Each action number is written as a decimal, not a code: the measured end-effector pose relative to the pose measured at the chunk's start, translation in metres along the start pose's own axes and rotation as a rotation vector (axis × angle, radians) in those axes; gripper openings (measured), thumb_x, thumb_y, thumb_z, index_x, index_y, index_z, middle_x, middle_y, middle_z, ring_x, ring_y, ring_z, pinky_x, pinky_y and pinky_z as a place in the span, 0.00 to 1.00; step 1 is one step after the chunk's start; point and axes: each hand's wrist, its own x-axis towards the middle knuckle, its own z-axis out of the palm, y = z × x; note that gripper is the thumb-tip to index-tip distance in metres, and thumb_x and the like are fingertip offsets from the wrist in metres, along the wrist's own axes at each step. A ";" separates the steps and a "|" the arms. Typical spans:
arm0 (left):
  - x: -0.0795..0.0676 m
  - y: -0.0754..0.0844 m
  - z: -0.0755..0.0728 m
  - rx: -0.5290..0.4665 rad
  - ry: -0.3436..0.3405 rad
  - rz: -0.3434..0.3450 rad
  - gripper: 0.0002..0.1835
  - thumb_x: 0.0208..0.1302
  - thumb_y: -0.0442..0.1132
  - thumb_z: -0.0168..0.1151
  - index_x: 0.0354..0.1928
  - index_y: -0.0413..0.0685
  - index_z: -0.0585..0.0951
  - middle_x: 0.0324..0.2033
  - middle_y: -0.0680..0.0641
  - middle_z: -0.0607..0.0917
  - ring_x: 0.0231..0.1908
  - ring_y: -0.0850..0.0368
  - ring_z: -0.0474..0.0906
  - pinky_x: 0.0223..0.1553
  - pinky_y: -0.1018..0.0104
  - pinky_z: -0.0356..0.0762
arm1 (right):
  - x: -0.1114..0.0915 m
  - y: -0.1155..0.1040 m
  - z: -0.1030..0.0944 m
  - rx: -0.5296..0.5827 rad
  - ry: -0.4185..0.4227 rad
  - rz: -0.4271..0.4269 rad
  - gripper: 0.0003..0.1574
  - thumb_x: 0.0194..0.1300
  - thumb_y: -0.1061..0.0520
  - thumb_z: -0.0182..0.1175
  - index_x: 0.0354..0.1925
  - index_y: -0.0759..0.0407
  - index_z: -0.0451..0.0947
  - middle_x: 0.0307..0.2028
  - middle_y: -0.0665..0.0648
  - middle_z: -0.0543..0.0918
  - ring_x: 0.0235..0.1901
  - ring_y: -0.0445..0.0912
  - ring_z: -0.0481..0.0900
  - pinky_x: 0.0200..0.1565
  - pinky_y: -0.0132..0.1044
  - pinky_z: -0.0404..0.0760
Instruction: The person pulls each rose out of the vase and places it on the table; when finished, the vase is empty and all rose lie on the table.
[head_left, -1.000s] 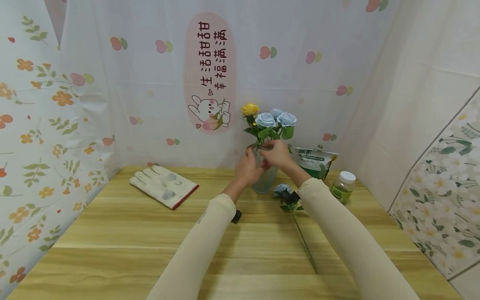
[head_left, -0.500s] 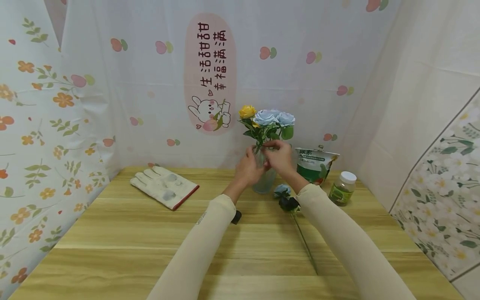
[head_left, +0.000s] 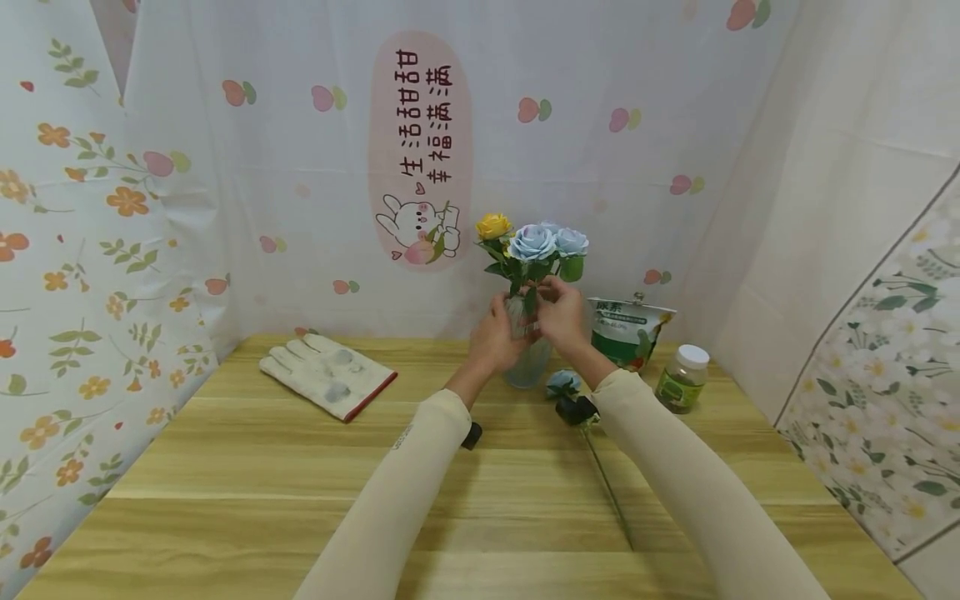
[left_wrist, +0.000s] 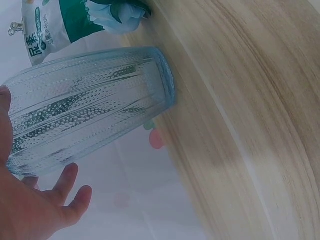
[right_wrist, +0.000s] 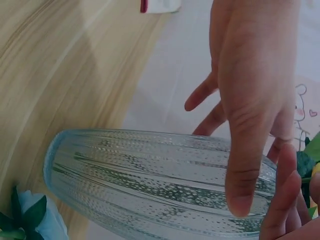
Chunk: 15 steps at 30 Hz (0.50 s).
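My left hand (head_left: 495,335) grips the upper part of a clear ribbed glass vase (left_wrist: 90,100), its thumb lying along the glass in the right wrist view. The vase stands upright on the table, with green stems showing through its wall. My right hand (head_left: 562,315) is at the vase mouth, fingertips curled at a rose stem among the leaves; the pinch itself is partly hidden. Above the rim rise a yellow rose (head_left: 494,226) and several light-blue roses (head_left: 533,242). A blue rose (head_left: 562,383) and a black rose (head_left: 574,409) lie on the table below my right forearm.
A white work glove (head_left: 330,375) with a red cuff lies at the left of the wooden table (head_left: 300,492). Behind my right hand stand a green-and-white pouch (head_left: 626,333) with a clip and a white-lidded jar (head_left: 682,379). A printed curtain (head_left: 300,208) hangs behind.
The yellow rose has shifted slightly left and down, and the front blue rose has turned more toward me. A leaf now hangs before the vase rim. My left hand keeps its grip on the vase.
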 end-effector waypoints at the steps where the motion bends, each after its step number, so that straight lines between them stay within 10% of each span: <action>1: 0.000 0.000 0.000 0.002 0.000 -0.003 0.49 0.63 0.64 0.62 0.74 0.47 0.50 0.64 0.38 0.72 0.58 0.41 0.76 0.52 0.46 0.75 | 0.000 -0.001 0.000 0.000 -0.005 -0.003 0.15 0.72 0.71 0.49 0.54 0.71 0.75 0.48 0.70 0.79 0.16 0.42 0.82 0.22 0.40 0.83; 15: 0.000 0.000 0.001 -0.005 0.000 0.001 0.48 0.63 0.64 0.62 0.74 0.47 0.52 0.64 0.38 0.73 0.57 0.42 0.77 0.53 0.46 0.76 | -0.005 -0.004 0.002 0.118 0.085 0.054 0.19 0.64 0.54 0.68 0.48 0.67 0.84 0.39 0.53 0.89 0.21 0.44 0.84 0.19 0.33 0.77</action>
